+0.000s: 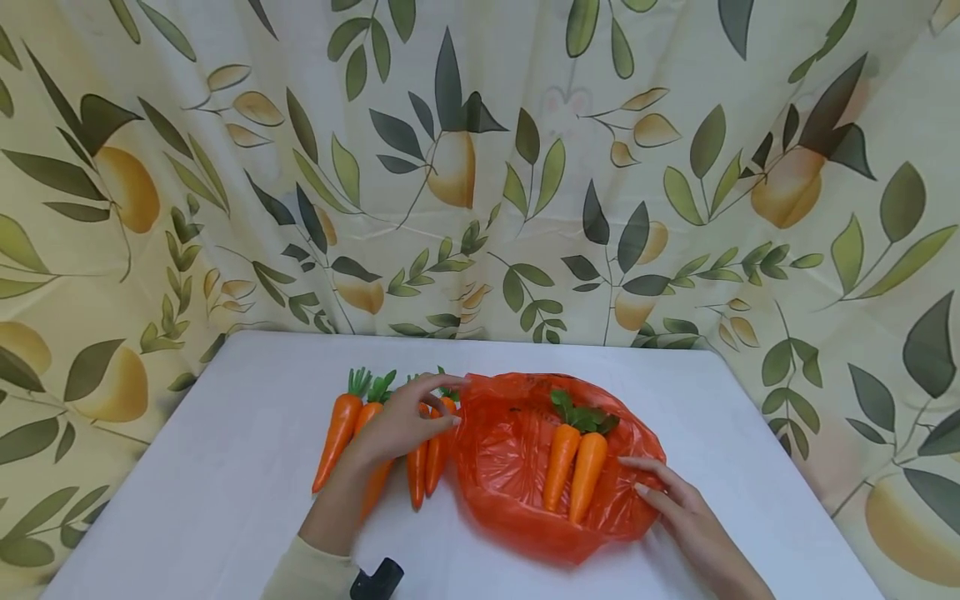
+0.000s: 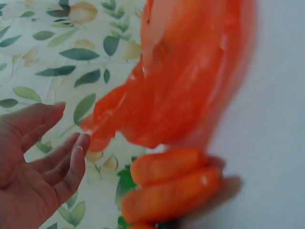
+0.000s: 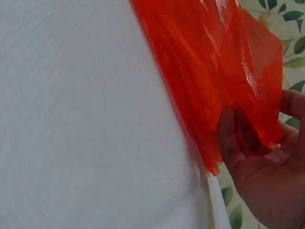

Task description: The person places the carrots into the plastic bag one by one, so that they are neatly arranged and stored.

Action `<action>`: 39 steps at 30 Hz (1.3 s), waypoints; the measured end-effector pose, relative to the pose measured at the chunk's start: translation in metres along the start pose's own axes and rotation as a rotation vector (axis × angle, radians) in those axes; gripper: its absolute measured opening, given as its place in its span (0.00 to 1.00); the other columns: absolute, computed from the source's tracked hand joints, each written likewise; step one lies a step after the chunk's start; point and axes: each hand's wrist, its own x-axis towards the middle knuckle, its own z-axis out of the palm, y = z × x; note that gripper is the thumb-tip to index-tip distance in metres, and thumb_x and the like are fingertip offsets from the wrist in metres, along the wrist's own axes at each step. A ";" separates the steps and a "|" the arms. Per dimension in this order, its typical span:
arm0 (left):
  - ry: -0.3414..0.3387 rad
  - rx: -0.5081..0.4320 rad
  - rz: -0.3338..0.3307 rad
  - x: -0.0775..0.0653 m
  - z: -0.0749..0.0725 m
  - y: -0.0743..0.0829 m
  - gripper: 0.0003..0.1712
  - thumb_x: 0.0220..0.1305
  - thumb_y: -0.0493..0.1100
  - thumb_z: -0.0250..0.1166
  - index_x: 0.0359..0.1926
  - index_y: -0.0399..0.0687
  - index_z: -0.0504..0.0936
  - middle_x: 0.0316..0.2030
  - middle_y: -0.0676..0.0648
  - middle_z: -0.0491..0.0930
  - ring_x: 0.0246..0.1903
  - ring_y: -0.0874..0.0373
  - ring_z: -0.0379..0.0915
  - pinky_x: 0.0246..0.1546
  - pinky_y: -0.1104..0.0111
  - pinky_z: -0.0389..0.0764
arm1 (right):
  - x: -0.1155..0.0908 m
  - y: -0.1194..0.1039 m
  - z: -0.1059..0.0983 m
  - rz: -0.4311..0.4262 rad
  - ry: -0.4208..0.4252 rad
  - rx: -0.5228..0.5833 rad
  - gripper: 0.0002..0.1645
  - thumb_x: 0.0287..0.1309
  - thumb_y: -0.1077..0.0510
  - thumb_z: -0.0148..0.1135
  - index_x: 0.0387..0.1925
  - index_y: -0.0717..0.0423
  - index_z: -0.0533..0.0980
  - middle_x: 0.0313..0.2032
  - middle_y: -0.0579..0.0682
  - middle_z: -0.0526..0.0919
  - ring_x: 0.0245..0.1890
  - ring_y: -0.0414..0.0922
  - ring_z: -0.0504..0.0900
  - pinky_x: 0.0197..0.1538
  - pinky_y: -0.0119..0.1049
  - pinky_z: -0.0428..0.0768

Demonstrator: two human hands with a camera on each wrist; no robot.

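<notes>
On the left of the white-covered bench (image 1: 240,467), glossy orange carrots with green tops (image 1: 335,442) lie side by side, partly hidden by the left hand (image 1: 402,427). Its fingers are spread and loosely bent, tips at the left rim of a crumpled, translucent red plastic bag (image 1: 495,483) — clamped on nothing. Two smooth orange carrots with leafy tops (image 1: 588,467) lie inside the wide-open bag, lower ends near its front rim. At the right rim, the right hand (image 1: 678,507) appears to pinch the thin plastic between its fingers. The unclamped left rim could sag inward and narrow the mouth; a tug from the right — tipping the low front — might roll both carrots out.
</notes>
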 end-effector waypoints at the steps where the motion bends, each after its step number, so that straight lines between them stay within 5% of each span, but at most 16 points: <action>1: 0.005 0.005 -0.013 -0.002 -0.002 -0.002 0.28 0.67 0.36 0.71 0.66 0.57 0.80 0.59 0.49 0.76 0.49 0.50 0.76 0.40 0.62 0.84 | 0.000 0.000 0.000 0.002 -0.001 0.001 0.25 0.79 0.58 0.49 0.73 0.56 0.68 0.75 0.58 0.61 0.70 0.55 0.61 0.55 0.30 0.77; 7: 0.072 0.041 -0.091 -0.016 -0.019 -0.015 0.27 0.66 0.37 0.72 0.62 0.66 0.82 0.59 0.49 0.76 0.48 0.49 0.75 0.37 0.62 0.83 | 0.000 -0.002 0.002 0.014 -0.001 0.012 0.25 0.79 0.58 0.49 0.73 0.57 0.68 0.75 0.59 0.61 0.67 0.51 0.66 0.56 0.31 0.78; 12: 0.090 0.025 -0.151 -0.032 -0.036 -0.031 0.25 0.68 0.37 0.71 0.64 0.60 0.82 0.55 0.43 0.77 0.47 0.49 0.76 0.40 0.60 0.83 | 0.001 -0.003 0.002 0.010 -0.001 0.023 0.25 0.79 0.59 0.50 0.72 0.58 0.68 0.75 0.59 0.61 0.64 0.46 0.69 0.55 0.32 0.78; 20: 0.141 0.072 -0.157 -0.053 -0.064 -0.058 0.26 0.69 0.36 0.69 0.66 0.53 0.79 0.58 0.41 0.77 0.50 0.47 0.76 0.44 0.57 0.84 | 0.001 -0.002 0.001 0.015 -0.004 0.014 0.25 0.79 0.58 0.50 0.72 0.57 0.69 0.74 0.59 0.62 0.66 0.50 0.66 0.56 0.31 0.78; 30: 0.182 0.127 -0.185 -0.063 -0.091 -0.074 0.23 0.72 0.39 0.66 0.66 0.48 0.78 0.61 0.40 0.75 0.54 0.42 0.73 0.41 0.55 0.85 | 0.000 0.000 0.001 0.001 -0.006 0.031 0.25 0.80 0.57 0.50 0.72 0.58 0.68 0.74 0.60 0.62 0.58 0.34 0.73 0.55 0.31 0.79; 39: 0.228 0.046 -0.251 -0.067 -0.100 -0.098 0.23 0.71 0.41 0.67 0.65 0.49 0.79 0.62 0.40 0.74 0.52 0.43 0.74 0.42 0.57 0.83 | 0.001 0.001 0.002 0.049 -0.005 0.045 0.25 0.79 0.58 0.49 0.73 0.57 0.68 0.76 0.59 0.59 0.66 0.45 0.68 0.56 0.31 0.77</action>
